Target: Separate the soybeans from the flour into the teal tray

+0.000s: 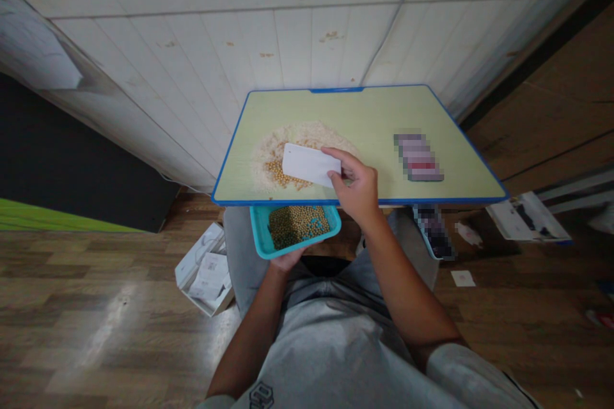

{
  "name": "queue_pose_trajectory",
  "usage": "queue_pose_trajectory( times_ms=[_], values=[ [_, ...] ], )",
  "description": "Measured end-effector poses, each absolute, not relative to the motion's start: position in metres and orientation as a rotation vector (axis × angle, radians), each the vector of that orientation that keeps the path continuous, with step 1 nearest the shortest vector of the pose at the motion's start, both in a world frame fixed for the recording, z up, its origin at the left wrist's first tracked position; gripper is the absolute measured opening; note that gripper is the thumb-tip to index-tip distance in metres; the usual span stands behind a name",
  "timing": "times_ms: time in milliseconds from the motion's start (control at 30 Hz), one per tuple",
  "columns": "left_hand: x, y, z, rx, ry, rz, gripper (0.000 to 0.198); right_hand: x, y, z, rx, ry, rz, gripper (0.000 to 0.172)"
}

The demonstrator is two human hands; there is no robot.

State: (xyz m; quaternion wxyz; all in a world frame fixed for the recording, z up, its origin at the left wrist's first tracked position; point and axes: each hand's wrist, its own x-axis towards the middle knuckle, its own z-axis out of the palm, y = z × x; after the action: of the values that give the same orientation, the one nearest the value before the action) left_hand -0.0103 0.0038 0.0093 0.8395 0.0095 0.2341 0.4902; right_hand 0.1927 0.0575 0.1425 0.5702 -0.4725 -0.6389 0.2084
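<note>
My right hand [355, 184] pinches a white card [307, 163] by its right end, thumb on the near side. Tilted, the card is over a spread of yellow beans [275, 174] and pale fine grains [319, 131] on the small table [369, 116]. Below the table's near edge, my left hand [288, 260] supports a teal plastic tray [261, 244] from underneath, its fingers mostly hidden. Dark green beans [282, 230] fill the tray's left part; yellow beans [311, 216] lie to the right, among a few teal patches.
A blurred-out rectangular item [419, 157] lies on the table's right side. An open white box [206, 271] with papers stands on the floor at left. Another blurred item [434, 233] is near my right leg. The panelled wall [292, 45] rises behind the table.
</note>
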Motion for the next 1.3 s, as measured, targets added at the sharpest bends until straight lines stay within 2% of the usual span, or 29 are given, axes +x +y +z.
queue_pose_trajectory(
  times_ms=[400, 1300],
  values=[
    [-0.008, 0.005, 0.012, -0.089, 0.360, 1.071, 0.061, 0.198, 0.053, 0.144, -1.099, -1.551, 0.502, 0.052],
    [-0.009, 0.007, 0.007, -0.098, 0.299, 1.041, 0.066, 0.189, 0.045, 0.148, -1.029, -1.654, 0.505, 0.047]
  ],
)
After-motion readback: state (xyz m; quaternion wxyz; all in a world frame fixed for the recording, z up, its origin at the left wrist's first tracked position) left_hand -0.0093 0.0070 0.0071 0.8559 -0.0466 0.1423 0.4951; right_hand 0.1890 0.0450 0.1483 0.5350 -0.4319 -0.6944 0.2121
